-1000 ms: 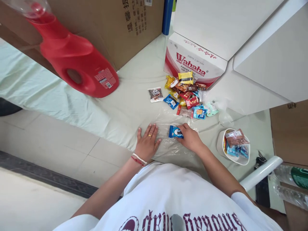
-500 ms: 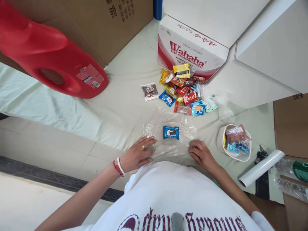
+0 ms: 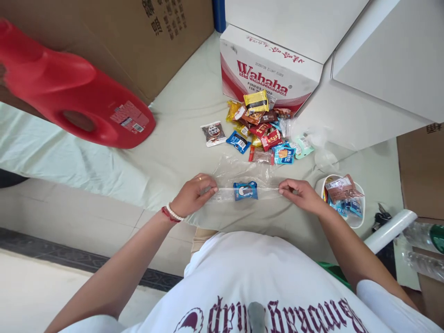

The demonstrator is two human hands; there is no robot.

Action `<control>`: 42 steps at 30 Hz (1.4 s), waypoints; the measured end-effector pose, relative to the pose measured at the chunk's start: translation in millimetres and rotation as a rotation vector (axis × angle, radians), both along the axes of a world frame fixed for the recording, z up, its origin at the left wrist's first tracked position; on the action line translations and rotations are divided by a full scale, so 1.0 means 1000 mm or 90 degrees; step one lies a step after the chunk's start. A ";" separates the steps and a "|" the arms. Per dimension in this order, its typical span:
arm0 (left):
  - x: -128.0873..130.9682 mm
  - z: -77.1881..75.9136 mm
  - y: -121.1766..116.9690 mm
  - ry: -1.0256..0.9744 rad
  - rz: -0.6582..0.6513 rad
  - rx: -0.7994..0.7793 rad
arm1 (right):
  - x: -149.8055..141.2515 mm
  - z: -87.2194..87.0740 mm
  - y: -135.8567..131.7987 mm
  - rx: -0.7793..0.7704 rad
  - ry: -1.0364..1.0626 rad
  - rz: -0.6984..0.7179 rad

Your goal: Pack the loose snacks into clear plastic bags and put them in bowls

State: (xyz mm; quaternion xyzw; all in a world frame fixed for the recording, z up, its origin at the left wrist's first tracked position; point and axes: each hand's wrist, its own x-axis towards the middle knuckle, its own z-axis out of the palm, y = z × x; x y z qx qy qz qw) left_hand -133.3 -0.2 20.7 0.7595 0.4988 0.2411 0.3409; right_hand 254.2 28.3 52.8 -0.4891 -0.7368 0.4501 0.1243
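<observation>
A sheet of clear plastic film [image 3: 243, 169] lies on the pale green cloth [image 3: 173, 152] with a blue cookie packet [image 3: 245, 190] in its middle. My left hand [image 3: 194, 194] pinches the film's near edge at the left. My right hand [image 3: 300, 194] pinches the same edge at the right. Between them the edge is lifted and stretched taut over the near side of the packet. Both hands are closed on the film.
A heap of wrapped snacks [image 3: 263, 132] lies beyond the film, in front of a red-and-white Wahaha box [image 3: 267, 76]. A white bowl [image 3: 357, 219] with snacks and a roll of film [image 3: 388, 231] are at the right. A red jug [image 3: 76, 106] lies at the left.
Both hands have left the cloth, taken the film's near edge and drawn it up and forward over the blue packet. One second ago my right hand was on the packet.
</observation>
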 end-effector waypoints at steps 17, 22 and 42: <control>0.040 -0.047 0.009 0.194 0.262 0.064 | -0.141 0.003 0.097 0.250 -0.409 0.228; 0.044 -0.046 0.010 0.204 0.349 0.048 | -0.165 -0.016 0.111 0.149 -0.513 0.196; 0.026 -0.040 0.005 0.175 0.376 0.012 | -0.128 0.016 0.004 0.313 -0.418 0.483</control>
